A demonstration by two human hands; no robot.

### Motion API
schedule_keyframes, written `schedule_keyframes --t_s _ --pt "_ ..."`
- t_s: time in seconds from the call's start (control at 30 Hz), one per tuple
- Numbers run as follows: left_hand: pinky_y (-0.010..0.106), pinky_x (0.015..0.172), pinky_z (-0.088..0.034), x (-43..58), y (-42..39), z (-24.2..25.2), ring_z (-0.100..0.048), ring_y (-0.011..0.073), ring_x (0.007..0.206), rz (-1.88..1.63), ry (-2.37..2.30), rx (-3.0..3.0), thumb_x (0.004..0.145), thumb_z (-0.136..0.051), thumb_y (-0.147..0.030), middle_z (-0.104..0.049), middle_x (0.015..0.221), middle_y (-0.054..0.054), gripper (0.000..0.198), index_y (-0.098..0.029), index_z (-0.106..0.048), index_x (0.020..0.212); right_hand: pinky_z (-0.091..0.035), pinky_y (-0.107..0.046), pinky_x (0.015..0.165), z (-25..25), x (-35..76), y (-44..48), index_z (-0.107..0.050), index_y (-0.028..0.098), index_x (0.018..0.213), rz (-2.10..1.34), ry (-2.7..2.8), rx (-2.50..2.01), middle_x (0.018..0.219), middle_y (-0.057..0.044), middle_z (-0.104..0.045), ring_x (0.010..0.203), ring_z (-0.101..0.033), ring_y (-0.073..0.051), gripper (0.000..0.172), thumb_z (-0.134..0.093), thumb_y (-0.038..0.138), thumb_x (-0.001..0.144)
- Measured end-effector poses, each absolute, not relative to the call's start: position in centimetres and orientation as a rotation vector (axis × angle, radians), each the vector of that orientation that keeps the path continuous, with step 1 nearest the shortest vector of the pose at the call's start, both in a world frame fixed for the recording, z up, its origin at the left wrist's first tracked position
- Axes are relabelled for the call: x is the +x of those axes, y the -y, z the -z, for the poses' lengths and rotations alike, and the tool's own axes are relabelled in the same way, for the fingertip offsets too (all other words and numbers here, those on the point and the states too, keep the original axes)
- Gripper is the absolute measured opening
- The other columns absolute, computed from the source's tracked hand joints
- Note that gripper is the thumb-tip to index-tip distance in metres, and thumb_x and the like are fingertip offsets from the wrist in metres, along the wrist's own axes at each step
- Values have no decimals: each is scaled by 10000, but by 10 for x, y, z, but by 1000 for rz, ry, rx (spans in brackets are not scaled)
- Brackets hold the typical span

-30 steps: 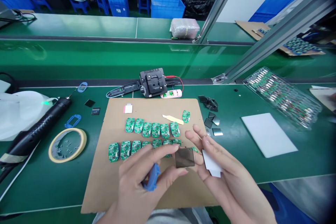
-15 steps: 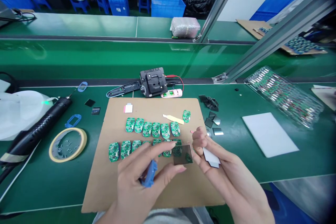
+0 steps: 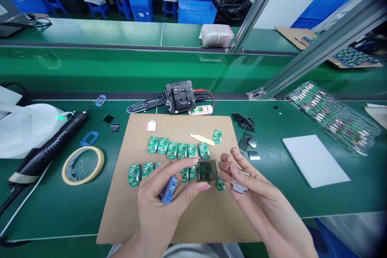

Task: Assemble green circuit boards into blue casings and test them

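My left hand [image 3: 160, 197] curls around a blue plastic piece [image 3: 168, 190], and its thumb and forefinger pinch a dark glassy square [image 3: 208, 170] at the edges. My right hand [image 3: 256, 197] grips a small pale film piece [image 3: 240, 187], its fingertips just right of the square. Below them lies a cardboard sheet [image 3: 211, 219] carrying two rows of green circuit boards [image 3: 182, 150], the lower row partly hidden by my hands. One loose board [image 3: 217, 136] and a beige pry tool [image 3: 202, 139] sit near the top.
On the green bench lie an electric screwdriver [image 3: 51, 149], a tape roll [image 3: 83, 165], a blue frame [image 3: 90, 138], a black fixture [image 3: 179, 96], dark squares [image 3: 245, 129], a white pad [image 3: 314, 161] and a clear tray of boards [image 3: 331, 117]. Co-workers stand beyond a second bench.
The dark square has risen slightly over the lower board row. The pale film piece now shows less within my right hand. The whole view has shifted a little.
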State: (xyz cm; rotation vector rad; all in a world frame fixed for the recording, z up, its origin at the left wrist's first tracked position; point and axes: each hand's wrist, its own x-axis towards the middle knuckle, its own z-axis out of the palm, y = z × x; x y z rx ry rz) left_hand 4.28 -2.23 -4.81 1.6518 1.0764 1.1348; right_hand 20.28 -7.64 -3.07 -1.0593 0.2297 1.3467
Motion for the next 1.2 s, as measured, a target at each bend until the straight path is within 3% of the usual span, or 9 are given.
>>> schedule_keyframes --t_s 0.17,0.27,0.43,0.77,0.97,1.2 --pt "186 427 -357 44 22 46 -337 71 450 -1195 -1087 1651 732 -772 -239 -358 555 -87 263 -323 -701 971 -556 -185 721 36 203 78 -635 175 1003 -1359 -300 -1076 1007 -53 -559 855 -572 -115 476 -838 70 586" --pt "198 435 -371 46 21 46 -353 75 449 -1241 -1063 1641 738 -768 -240 -377 556 -83 258 -312 -702 977 -535 -155 624 37 202 79 -638 177 976 -1375 -250 -1041 967 -39 -551 743 -547 -81 374 -821 131 652" --pt "197 405 -348 47 21 47 -362 73 444 -1259 -1078 1608 746 -760 -252 -416 567 -78 243 -318 -701 972 -418 -118 446 35 201 77 -625 179 858 -1422 -227 -917 781 24 -467 533 -397 -23 175 -761 209 751" --pt "187 416 -364 47 21 42 -372 71 445 -1302 -1213 1574 714 -783 -263 -470 560 -81 229 -298 -702 925 -418 -154 441 34 196 78 -635 190 861 -1444 -150 -967 799 14 -440 569 -374 -51 176 -761 242 750" --pt "150 428 -364 50 22 45 -355 51 432 -1373 -1211 1495 723 -776 -271 -380 541 -106 220 -289 -664 912 -404 -157 443 40 195 78 -653 170 877 -1453 -78 -1025 800 9 -406 588 -347 -60 204 -766 265 736" --pt "147 413 -337 53 25 44 -324 52 425 -1391 -1139 1486 735 -769 -270 -335 532 -114 221 -302 -649 917 -303 -120 458 26 181 78 -681 224 953 -1211 160 -1370 729 39 -309 559 -204 -50 286 -747 425 759"
